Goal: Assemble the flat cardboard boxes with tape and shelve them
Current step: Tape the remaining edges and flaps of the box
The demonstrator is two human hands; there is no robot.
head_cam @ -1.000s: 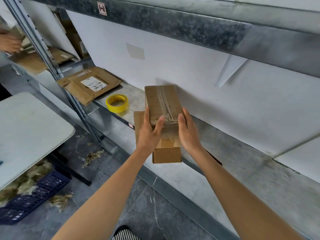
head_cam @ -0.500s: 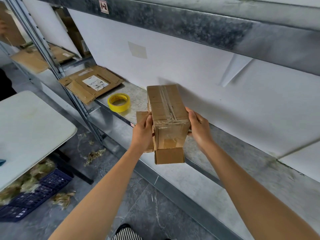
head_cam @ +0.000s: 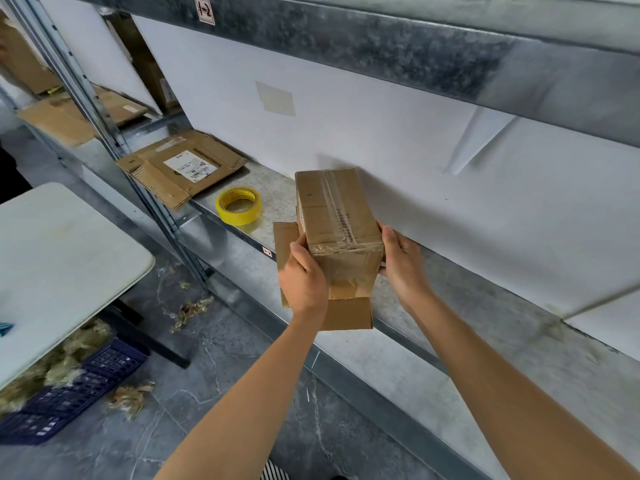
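Gripping one box [head_cam: 335, 210]: left hand [head_cam: 303, 276] and, seemingly, right hand [head_cam: 401, 265]; one tape roll [head_cam: 242, 216] nearby.

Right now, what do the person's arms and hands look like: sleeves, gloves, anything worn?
Left hand and right hand are bare: no gloves, rings, watch or bands in view. Left forearm and right forearm are uncovered to the frame edge, so no sleeve shows. No markings visible.

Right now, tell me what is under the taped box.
Under the taped box lies the metal shelf; an unsealed flap sticks out at its near end. The box, left hand and right hand hide the patch beneath, so whether it rests there is unclear.
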